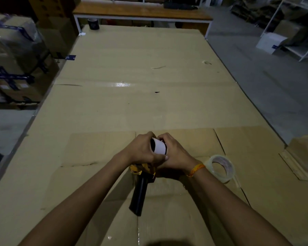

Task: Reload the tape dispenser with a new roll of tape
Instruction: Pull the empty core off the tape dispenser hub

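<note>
A tape dispenser [140,185] with a yellow body and black handle rests on the cardboard-covered table, its handle pointing toward me. On its top sits a white cardboard core [159,147]. My left hand [141,150] wraps the core from the left, and my right hand [174,153] grips it from the right, thumbs meeting near its lower edge. A roll of clear tape [220,168] lies flat on the cardboard just right of my right wrist, untouched. The dispenser's front is hidden under my hands.
Flat cardboard sheets [132,86] cover the whole table. A dark roll [94,23] stands at the far left corner. Taped boxes [12,59] are stacked to the left, white shelving [292,32] at the right, and a wooden bench [140,13] behind.
</note>
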The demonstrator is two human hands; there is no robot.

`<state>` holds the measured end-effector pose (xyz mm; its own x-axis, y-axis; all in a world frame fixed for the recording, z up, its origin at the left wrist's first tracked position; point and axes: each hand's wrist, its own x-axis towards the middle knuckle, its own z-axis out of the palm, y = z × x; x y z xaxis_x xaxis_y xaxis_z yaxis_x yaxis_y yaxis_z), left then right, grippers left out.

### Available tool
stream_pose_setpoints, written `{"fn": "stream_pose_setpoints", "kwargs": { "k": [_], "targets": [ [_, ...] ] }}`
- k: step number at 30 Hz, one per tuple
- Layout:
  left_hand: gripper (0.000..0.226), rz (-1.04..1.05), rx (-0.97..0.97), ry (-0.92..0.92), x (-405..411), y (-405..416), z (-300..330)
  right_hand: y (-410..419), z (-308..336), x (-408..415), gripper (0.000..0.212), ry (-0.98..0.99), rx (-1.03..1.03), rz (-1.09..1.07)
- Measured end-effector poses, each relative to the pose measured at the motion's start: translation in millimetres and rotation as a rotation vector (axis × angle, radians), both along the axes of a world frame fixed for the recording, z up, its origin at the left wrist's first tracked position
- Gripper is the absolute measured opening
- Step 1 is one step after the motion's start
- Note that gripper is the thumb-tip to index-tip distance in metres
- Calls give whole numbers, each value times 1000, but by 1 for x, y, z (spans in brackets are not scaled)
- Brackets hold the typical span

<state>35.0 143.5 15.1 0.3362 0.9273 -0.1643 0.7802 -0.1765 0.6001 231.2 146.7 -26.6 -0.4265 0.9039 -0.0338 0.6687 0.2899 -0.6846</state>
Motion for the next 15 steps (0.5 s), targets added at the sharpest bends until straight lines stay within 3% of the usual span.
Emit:
{"fn": "stream_pose_setpoints", "kwargs": {
  "k": [4,12,15],
  "targets": [
    [77,16,35,-73,-9,-3,-3,3,9,-7,70,26,-123,28],
    [68,-29,127,-49,-15,0,-10,-6,2,-15,50,82,37,-47],
    [67,-63,129,-20,-13,4,-10,-12,-4,-14,52,109,79,-87]
  ]
}}
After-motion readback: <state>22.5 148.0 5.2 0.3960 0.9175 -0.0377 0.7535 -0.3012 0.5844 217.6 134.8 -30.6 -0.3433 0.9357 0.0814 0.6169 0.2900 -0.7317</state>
